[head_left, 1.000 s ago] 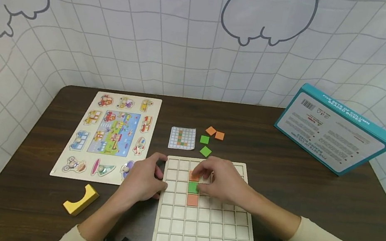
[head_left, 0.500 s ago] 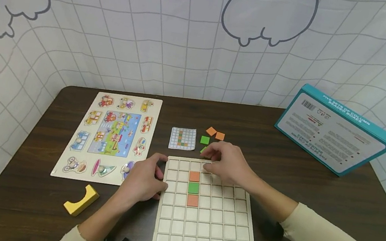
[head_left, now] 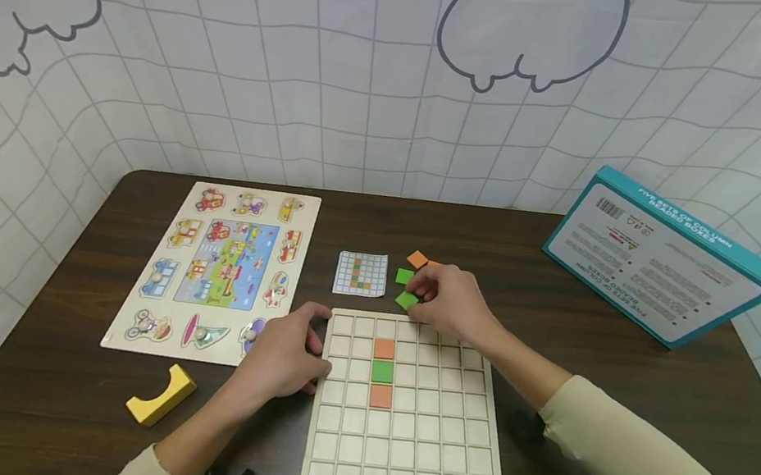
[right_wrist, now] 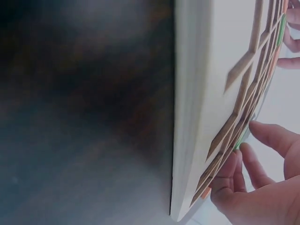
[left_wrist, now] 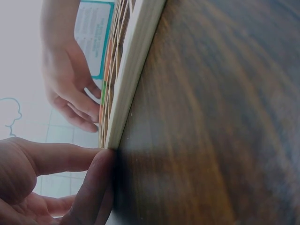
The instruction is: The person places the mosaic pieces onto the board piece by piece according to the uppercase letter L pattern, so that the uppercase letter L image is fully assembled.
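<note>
Wooden and pale, the grid board (head_left: pixel 407 420) lies flat on the dark counter (head_left: pixel 595 346), with three tiles set in one column near its far edge: orange, green, orange (head_left: pixel 382 371). The left hand (head_left: pixel 280 354) rests at the board's left edge, fingers curled loosely with their tips touching the rim; the left wrist view shows a fingertip (left_wrist: pixel 96 173) pressed against the board's corner. The right hand (head_left: pixel 448 302) reaches just past the board's far edge, fingers bent over the loose tiles there, its fingertips on a green tile (head_left: pixel 406 301); whether it actually pinches the tile cannot be told. Another green tile (head_left: pixel 404 275) and an orange tile (head_left: pixel 418 259) lie just beyond, near a small pattern card (head_left: pixel 361 273). To the left sits a picture puzzle board (head_left: pixel 218 270), with a yellow curved block (head_left: pixel 161 394) near the counter's front. A teal box (head_left: pixel 661 257) stands tilted at the far right.
</note>
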`<act>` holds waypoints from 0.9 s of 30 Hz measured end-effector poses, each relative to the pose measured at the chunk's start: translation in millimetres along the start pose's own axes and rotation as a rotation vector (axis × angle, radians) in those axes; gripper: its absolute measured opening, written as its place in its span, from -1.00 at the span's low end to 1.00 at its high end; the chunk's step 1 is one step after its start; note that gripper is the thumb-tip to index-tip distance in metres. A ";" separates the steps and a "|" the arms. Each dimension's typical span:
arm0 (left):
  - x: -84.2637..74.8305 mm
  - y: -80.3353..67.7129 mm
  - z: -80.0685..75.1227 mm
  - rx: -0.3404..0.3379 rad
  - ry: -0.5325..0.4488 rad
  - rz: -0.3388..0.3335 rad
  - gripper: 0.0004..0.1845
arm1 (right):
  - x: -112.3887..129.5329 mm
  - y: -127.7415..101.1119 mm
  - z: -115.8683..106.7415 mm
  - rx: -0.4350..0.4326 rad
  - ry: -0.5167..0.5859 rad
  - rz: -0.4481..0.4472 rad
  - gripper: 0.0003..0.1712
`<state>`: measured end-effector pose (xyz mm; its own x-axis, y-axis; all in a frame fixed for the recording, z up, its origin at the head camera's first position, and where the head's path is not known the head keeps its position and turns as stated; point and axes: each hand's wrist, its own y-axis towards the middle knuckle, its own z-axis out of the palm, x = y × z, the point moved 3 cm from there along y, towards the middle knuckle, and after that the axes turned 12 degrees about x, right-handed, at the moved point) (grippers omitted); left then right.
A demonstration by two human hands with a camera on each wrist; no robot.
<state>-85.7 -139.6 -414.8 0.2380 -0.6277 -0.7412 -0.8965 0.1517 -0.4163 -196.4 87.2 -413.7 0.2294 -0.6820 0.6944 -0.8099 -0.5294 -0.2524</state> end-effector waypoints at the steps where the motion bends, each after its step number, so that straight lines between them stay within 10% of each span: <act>1: -0.3 0.1 0.1 0.000 0.002 -0.001 -0.30 | 0.2 0.8 -0.1 0.004 -0.004 0.000 -0.72; 27: 1.6 3.4 0.4 -0.004 0.014 -0.010 -0.27 | 4.7 10.9 3.1 0.009 -0.051 0.024 -0.72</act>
<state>-88.2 -139.7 -417.7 0.2417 -0.6397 -0.7296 -0.8957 0.1421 -0.4213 -202.4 76.7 -415.3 0.2372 -0.7194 0.6528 -0.8106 -0.5169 -0.2751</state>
